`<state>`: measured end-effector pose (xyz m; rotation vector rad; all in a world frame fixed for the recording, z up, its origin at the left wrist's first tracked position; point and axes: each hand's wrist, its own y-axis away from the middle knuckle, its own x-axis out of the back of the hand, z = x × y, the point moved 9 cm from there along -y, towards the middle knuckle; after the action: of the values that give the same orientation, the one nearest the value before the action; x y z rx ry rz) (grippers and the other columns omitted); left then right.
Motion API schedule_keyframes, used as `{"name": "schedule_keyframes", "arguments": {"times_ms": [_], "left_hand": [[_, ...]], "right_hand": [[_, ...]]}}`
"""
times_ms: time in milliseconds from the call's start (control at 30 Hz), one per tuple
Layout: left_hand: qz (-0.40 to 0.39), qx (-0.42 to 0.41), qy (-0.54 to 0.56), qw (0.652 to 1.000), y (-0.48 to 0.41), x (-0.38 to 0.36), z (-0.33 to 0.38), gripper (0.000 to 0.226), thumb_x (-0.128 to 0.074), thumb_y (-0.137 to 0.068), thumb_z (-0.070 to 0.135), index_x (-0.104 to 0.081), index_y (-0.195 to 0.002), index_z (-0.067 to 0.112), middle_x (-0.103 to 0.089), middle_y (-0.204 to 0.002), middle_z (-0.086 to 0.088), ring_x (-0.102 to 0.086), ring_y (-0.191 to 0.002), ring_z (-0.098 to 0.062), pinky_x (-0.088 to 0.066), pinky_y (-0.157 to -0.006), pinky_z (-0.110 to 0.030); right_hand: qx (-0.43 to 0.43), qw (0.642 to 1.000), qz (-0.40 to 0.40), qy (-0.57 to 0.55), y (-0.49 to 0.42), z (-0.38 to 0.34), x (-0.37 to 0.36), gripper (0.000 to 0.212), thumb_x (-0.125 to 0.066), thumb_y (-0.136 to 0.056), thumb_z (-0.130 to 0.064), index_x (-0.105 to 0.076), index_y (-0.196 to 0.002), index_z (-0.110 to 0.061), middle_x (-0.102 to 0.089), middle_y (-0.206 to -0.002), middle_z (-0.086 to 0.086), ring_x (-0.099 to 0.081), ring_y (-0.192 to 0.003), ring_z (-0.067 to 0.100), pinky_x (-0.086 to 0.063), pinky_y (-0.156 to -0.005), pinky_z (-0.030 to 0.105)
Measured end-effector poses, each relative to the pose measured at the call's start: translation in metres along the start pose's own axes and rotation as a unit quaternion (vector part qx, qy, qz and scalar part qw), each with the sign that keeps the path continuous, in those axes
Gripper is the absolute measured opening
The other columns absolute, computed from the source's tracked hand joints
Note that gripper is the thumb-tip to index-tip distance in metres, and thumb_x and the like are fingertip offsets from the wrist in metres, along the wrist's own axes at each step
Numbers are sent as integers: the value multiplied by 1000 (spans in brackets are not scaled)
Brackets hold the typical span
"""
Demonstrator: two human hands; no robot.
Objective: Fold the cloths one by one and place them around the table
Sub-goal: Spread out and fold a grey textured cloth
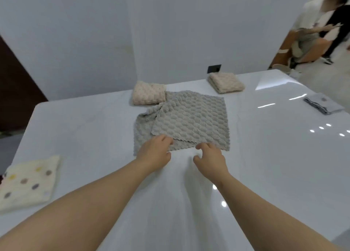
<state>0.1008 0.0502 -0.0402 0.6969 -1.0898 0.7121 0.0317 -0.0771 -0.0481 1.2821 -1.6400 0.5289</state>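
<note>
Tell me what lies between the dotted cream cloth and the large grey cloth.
Nothing: in the head view, only bare white table separates the dotted cream cloth from the large grey cloth.

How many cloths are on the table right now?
5: half-folded grey cloth mid-table; cream cloth and beige cloth along the far edge; folded grey cloth at the right edge; dotted cloth near left. More may lie outside the view.

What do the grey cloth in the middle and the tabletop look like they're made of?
The grey cloth looks like plush microfibre fleece, matte, with puffy scale-like bumps and a wavy edge. The tabletop is hard, glossy white, perhaps lacquer or polished stone; it reflects lights sharply.
</note>
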Motion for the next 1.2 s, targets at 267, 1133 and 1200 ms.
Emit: {"name": "schedule_keyframes", "arguments": {"times_ms": [267, 1133, 1200], "left_hand": [[3, 110, 35, 993, -15, -31, 22, 53, -43, -93, 19, -25, -142, 18, -15, -153, 2, -36, -130, -25, -40, -97, -38], [374, 147, 59, 914, 45, -15, 43, 11, -58, -86, 21, -66, -89, 15, -44, -91, 4, -40, -99, -18, -30, -80, -26], [383, 147, 74, 909, 60, -10, 54, 9, -57, -86, 21, -64, -88, 16, -44, -93, 4, -36, -97, -14, -30, -81, -26]], "right_hand": [[84, 995, -27, 50, -29, 43, 15, 46, -45, -89, -19, -41, -134, -21, -37, -142, -2, -33, -130, 24, -30, -102, 35], [245, 953, 180, -7, 3, 64, 7, 28, -49, -90, -33, -52, -113, -17, -52, -120, 2, -39, -115, 24, -27, -93, 33], [245, 953, 181, -1, 18, 68, 6, 39, -52, -87, -34, -47, -123, -21, -48, -127, 1, -37, -120, 24, -27, -97, 34]]}}
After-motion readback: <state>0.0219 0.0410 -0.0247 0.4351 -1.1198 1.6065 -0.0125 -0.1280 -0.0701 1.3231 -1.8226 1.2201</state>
